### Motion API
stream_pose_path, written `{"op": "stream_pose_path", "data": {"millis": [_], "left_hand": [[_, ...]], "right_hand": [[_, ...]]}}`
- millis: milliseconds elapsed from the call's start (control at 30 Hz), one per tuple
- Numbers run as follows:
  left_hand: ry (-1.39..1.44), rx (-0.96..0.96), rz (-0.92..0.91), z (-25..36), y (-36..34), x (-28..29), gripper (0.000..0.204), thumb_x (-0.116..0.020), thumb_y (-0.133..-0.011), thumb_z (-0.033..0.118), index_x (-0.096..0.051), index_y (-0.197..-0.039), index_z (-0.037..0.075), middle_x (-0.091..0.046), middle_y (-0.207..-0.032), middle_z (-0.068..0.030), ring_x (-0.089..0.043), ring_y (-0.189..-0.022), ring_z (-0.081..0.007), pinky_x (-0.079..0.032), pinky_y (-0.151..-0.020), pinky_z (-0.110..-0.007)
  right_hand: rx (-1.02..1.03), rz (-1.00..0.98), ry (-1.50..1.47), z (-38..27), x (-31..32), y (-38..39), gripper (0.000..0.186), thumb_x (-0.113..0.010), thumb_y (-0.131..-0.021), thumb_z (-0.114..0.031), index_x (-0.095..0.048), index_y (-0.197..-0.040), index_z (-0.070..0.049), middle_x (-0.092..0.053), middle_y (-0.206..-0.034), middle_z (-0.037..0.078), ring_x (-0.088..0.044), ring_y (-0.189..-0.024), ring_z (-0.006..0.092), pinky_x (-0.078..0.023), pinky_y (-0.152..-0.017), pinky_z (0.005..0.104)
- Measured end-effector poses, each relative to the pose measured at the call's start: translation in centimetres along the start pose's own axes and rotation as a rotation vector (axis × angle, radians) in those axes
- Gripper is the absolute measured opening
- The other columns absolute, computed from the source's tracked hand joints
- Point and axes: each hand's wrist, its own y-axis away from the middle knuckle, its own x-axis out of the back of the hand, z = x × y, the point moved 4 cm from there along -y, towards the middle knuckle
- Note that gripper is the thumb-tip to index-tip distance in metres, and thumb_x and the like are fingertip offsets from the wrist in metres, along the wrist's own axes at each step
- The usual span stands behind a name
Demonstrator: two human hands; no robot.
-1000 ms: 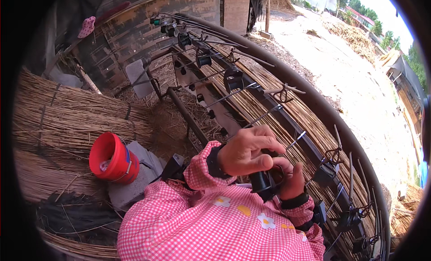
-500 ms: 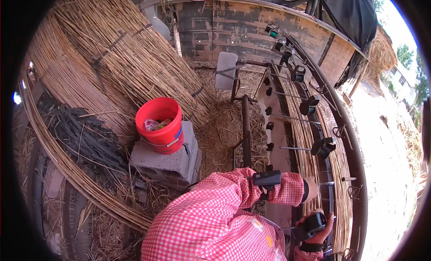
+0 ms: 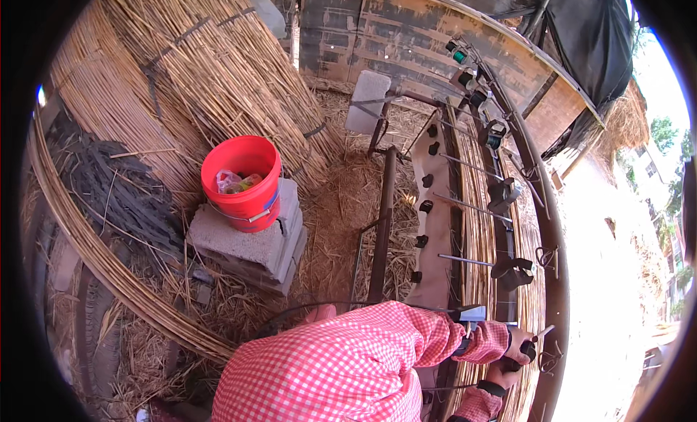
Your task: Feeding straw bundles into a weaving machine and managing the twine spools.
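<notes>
At far left, reed bundles (image 3: 210, 81) lean against wall. Red bucket (image 3: 243, 181) sits on concrete block (image 3: 250, 240), centre-left. Weaving frame (image 3: 465, 226) holds reed mat (image 3: 483, 233), right of centre. Left hand hidden behind checked sleeve (image 3: 363, 357); grip cannot be determined. Right hand (image 3: 517, 349) closed around black bobbin (image 3: 524, 353) at frame's near end.

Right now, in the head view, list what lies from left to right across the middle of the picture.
Dark pile of strips → red bucket on grey concrete blocks → upright metal post → pale board with black pegs → woven reed mat → black weight → curved metal rail.
</notes>
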Motion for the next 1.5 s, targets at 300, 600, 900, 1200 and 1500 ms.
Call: {"op": "stream_pose_path", "data": {"millis": [300,600,900,1200,1500], "left_hand": [[-0.659,-0.265,0.111,2.9,3.7,4.0,0.046,-0.065,-0.059,0.037,-0.055,-0.090,0.004,-0.055,-0.081,-0.0095,-0.055,-0.078,-0.0261,-0.045,-0.069,-0.035],[-1.106,-0.328,-0.279,-3.0,22.4,7.3,0.053,-0.071,-0.053,0.028,-0.054,-0.100,0.010,-0.054,-0.080,-0.0071,-0.053,-0.072,-0.0219,-0.046,-0.064,-0.031],[0.510,-0.481,0.168,8.9,25.8,16.3,0.062,-0.058,-0.070,0.050,-0.047,-0.107,0.002,-0.054,-0.087,-0.0087,-0.051,-0.087,-0.0193,-0.043,-0.076,-0.033],[-0.938,-1.179,-0.154,9.5,19.6,1.2,0.023,-0.057,-0.069,0.020,-0.056,-0.088,0.007,-0.056,-0.083,-0.0035,-0.054,-0.088,-0.0187,-0.040,-0.084,-0.031],[-0.308,-0.120,-0.783,2.7,12.1,3.3,0.018,-0.050,-0.078,0.017,-0.055,-0.086,0.002,-0.056,-0.069,-0.0057,-0.055,-0.068,-0.0158,-0.042,-0.059,-0.031]], "right_hand": [[0.537,-0.408,1.397,-0.4,-5.8,10.5,0.013,-0.055,-0.074,-0.006,-0.057,-0.082,0.004,-0.060,-0.082,0.012,-0.056,-0.072,0.0187,-0.042,-0.066,0.0284],[0.701,0.245,2.101,-5.2,-1.6,-1.2,0.014,-0.053,-0.070,-0.019,-0.061,-0.072,-0.007,-0.059,-0.070,0.015,-0.057,-0.070,0.0308,-0.045,-0.065,0.0381],[-0.470,-1.013,0.714,8.8,-13.3,19.2,0.048,-0.050,-0.079,-0.043,-0.051,-0.102,0.000,-0.054,-0.095,0.007,-0.051,-0.091,0.0159,-0.040,-0.081,0.0286],[-0.400,-1.295,0.373,7.8,-19.2,29.4,0.024,-0.045,-0.084,-0.017,-0.058,-0.083,0.003,-0.057,-0.087,0.011,-0.052,-0.088,0.0196,-0.039,-0.080,0.0304],[-0.271,-0.209,-0.205,1.5,-7.7,14.2,0.037,-0.035,-0.084,-0.032,-0.050,-0.095,0.000,-0.055,-0.091,0.016,-0.054,-0.088,0.0274,-0.044,-0.080,0.0388]]}}
